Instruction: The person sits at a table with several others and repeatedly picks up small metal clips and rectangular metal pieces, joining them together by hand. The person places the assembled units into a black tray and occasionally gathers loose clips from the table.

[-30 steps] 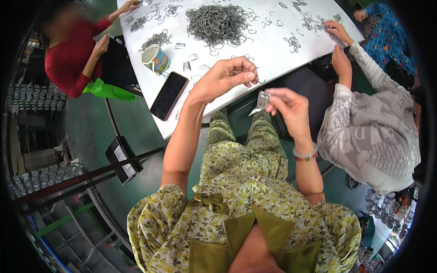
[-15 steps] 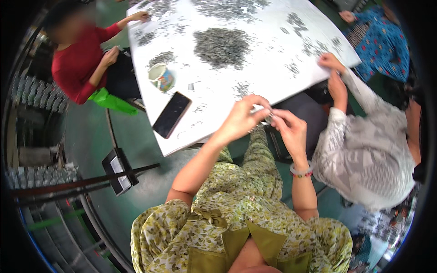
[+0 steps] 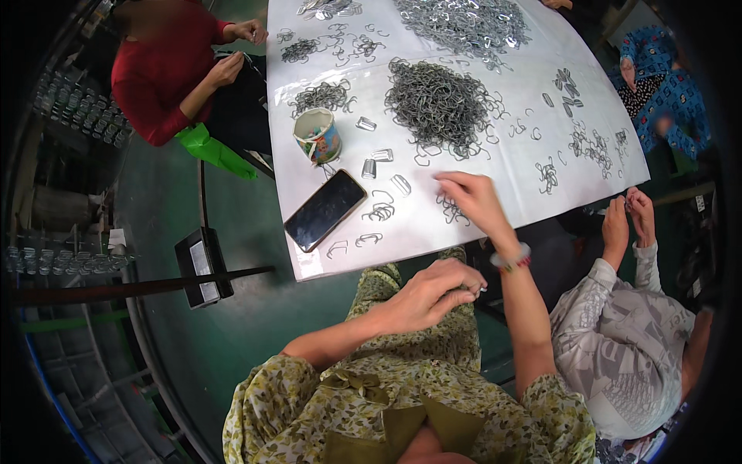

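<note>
Your right hand is out over the white table, fingers spread and apart, fingertips down on a little cluster of bent wire clips right at the table's near edge. Just past those fingers sits the big heap of clips, and to the left of them a few loose clips — then the dark phone lying flat. Farther out on that side stands a small printed cup.

Your left hand hangs back over your lap, below the table edge, fingers curled together — can't tell if anything's pinched in there. Well off to its right, another person's hands are held together.
</note>
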Available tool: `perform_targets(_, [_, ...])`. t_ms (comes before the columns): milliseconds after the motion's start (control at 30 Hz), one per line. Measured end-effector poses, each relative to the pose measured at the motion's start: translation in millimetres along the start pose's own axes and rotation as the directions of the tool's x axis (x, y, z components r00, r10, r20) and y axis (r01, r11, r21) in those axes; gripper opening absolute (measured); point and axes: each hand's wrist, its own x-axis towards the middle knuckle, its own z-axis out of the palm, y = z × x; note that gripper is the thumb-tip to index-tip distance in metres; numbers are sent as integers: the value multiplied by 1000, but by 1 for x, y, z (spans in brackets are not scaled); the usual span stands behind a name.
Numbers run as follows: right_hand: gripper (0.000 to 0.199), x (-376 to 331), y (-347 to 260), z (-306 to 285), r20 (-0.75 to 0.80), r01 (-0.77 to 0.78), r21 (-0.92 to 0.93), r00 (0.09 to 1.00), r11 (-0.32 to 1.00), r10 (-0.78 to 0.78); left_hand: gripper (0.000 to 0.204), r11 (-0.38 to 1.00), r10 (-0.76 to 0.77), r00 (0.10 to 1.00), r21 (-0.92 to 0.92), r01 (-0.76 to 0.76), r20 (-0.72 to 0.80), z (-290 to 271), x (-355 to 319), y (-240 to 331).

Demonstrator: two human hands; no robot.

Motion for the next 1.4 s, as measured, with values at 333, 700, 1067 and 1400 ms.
perform_targets(333, [28,109,59,98,91,481,-532,850,696,-518,7,998,-42,999,50,42,-1,-1,-24,-23])
perform_targets(700, [36,-53,-17,-25,-116,-9,608,988,794,99,9,999,-21,997,48,25,-77,12,-9,-18])
perform_targets(1067, [54,-139,-56,-53,-207,-56,339,969,939,133,16,975,-165,974,125,186,-158,40,20,-36])
perform_targets(1400, [31,-152,-47,-42,-406,14,149,913,989,48,26,958,-240,966,137,251,-94,42,23,-36])
